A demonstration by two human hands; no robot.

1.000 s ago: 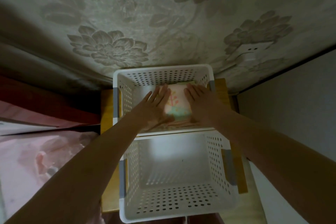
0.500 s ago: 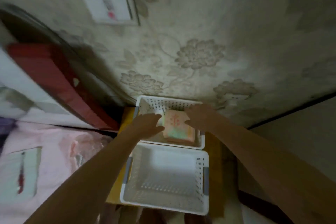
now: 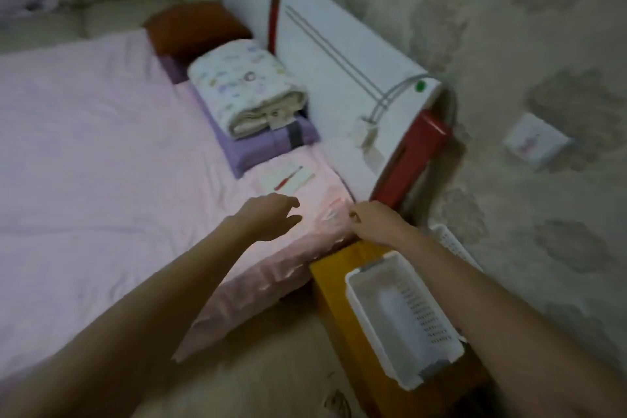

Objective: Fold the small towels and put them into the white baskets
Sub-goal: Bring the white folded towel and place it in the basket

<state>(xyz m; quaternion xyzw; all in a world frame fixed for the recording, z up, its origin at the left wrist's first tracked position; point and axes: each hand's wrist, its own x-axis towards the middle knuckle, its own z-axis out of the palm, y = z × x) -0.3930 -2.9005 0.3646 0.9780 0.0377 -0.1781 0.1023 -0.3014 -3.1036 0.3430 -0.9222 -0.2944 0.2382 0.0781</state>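
Two hands, left (image 3: 268, 220) loose-fingered, right (image 3: 373, 222) grip unclear; we see a pale, red-marked small towel (image 3: 288, 177) flat on the bed (image 3: 101, 146).

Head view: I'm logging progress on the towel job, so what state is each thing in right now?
Left hand: open, holds nothing, over the bed.
Right hand: fingers curled, too blurred to tell if it pinches anything.
Near white basket: upright, empty.
Small towel: lying flat on the pink bedsheet.

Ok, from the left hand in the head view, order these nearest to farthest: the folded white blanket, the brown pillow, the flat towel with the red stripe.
1. Flat towel, just beyond the left hand.
2. Folded white blanket, farther up the bed.
3. Brown pillow, by the headboard.
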